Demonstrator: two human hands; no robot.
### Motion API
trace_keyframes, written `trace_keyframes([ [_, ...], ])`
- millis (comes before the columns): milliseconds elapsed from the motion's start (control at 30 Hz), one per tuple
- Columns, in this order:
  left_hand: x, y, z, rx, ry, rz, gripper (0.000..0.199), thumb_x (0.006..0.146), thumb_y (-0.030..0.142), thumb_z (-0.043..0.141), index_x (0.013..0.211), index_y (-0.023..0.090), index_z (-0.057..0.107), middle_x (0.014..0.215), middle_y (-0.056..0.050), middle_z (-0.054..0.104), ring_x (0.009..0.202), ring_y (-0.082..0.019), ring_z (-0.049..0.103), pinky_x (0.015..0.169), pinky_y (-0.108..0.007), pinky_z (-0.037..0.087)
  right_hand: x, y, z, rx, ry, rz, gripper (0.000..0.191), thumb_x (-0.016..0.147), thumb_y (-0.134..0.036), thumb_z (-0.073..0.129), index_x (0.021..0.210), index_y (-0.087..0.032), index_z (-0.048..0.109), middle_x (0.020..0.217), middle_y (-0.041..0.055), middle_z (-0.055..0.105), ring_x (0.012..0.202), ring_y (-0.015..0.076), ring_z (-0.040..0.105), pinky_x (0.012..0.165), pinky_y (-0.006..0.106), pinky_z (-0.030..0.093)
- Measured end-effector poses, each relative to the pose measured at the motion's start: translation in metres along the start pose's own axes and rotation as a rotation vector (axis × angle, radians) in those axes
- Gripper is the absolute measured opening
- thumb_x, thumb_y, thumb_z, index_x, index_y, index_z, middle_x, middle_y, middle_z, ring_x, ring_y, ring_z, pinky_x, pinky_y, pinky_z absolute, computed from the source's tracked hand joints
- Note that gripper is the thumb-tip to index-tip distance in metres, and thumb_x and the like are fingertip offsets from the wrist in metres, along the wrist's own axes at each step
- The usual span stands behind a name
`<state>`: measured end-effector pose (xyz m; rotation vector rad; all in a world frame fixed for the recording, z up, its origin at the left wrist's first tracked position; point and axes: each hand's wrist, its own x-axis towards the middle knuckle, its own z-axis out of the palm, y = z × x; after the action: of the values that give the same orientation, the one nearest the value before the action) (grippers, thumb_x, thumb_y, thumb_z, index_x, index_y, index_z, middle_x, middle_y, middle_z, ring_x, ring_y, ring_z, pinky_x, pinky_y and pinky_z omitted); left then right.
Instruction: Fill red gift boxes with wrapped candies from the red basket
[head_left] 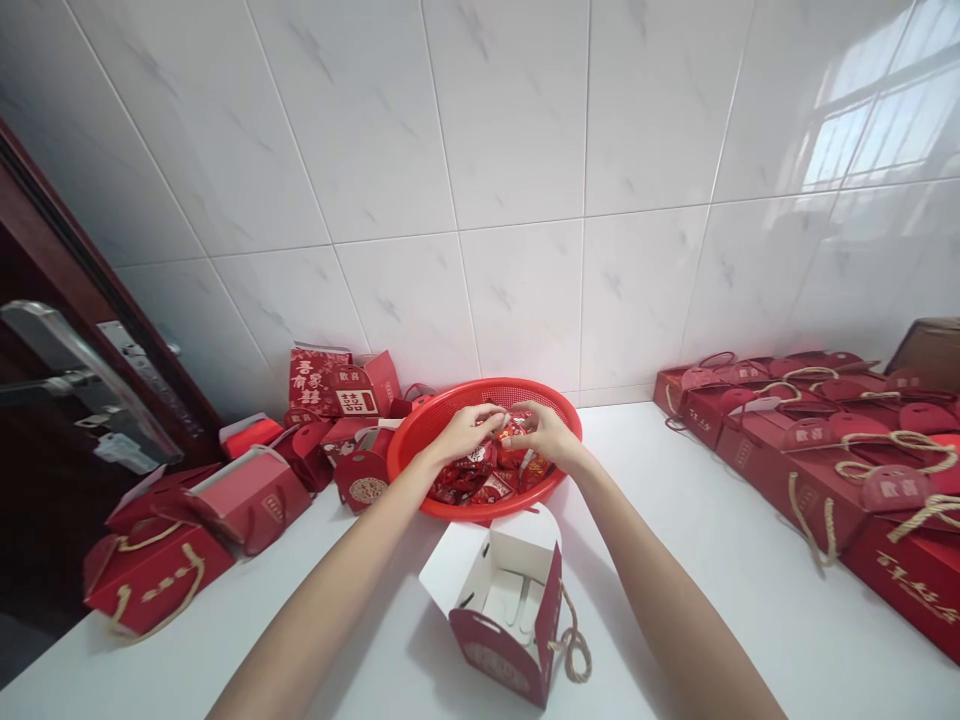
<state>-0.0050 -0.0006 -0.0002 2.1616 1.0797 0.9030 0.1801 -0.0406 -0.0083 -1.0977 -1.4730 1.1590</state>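
Observation:
A red plastic basket (480, 512) holds a heap of small, shiny red-wrapped packets (491, 485) that look like sweets. My left hand (471, 434) reaches over the heap with fingers drawn together at the tips; what they pinch, if anything, is too small to make out. Opposite it, my right hand (549, 436) has its thumb and fingers bent and apart above the packets. Between my forearms, in front of the basket, stands a dark red gift box (499, 655) with its flaps up and white inside. A beige cord (576, 650) hangs off its right side.
Several closed red gift boxes with cord handles (795, 490) stand in rows on the right. More red boxes (251, 495) cluster on the left. Behind the white table (637, 500) rises a tiled wall (517, 300). A dark door with a metal handle (67, 350) is at far left.

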Motion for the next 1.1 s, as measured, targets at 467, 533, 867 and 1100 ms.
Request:
trace_keyframes([
  [467,-0.019,0.02,-0.001,0.256,-0.48,-0.139,0.041,0.053,0.027,0.083,0.094,0.026,0.08,0.096,-0.002,0.078,0.084,-0.026,0.071,0.069,-0.026,0.05,-0.009,-0.018,0.005,0.345,0.205,-0.032,0.024,0.059,-0.027,0.072,0.079,-0.02,0.058,0.071,-0.0011,0.067,0.07,0.017,0.064,0.058,0.028,0.053],
  [533,-0.019,0.019,0.0,0.267,-0.486,-0.147,0.039,0.057,0.024,0.08,0.096,0.025,0.08,0.091,-0.002,0.078,0.08,-0.026,0.071,0.069,-0.028,0.05,-0.008,-0.018,0.005,0.341,0.2,-0.022,0.026,0.059,-0.029,0.072,0.079,-0.02,0.058,0.071,-0.0012,0.066,0.07,0.0171,0.063,0.058,0.027,0.052],
  [867,-0.008,0.006,-0.01,-0.014,-0.068,-0.051,0.033,0.074,0.04,0.07,0.098,0.017,0.073,0.102,-0.008,0.076,0.096,-0.028,0.068,0.087,-0.036,0.051,-0.006,-0.014,-0.003,0.471,0.102,-0.025,0.047,0.051,-0.032,0.082,0.091,-0.022,0.06,0.08,-0.0004,0.069,0.073,0.02,0.066,0.058,0.03,0.054],
  [1100,-0.005,0.002,-0.009,0.005,0.011,-0.035,0.023,0.068,0.025,0.057,0.085,0.018,0.07,0.092,-0.004,0.074,0.087,-0.023,0.067,0.081,-0.033,0.053,-0.006,-0.017,-0.004,0.491,0.075,0.005,0.052,0.043,-0.027,0.088,0.088,-0.019,0.065,0.075,0.0004,0.07,0.065,0.0182,0.066,0.055,0.029,0.053],
])
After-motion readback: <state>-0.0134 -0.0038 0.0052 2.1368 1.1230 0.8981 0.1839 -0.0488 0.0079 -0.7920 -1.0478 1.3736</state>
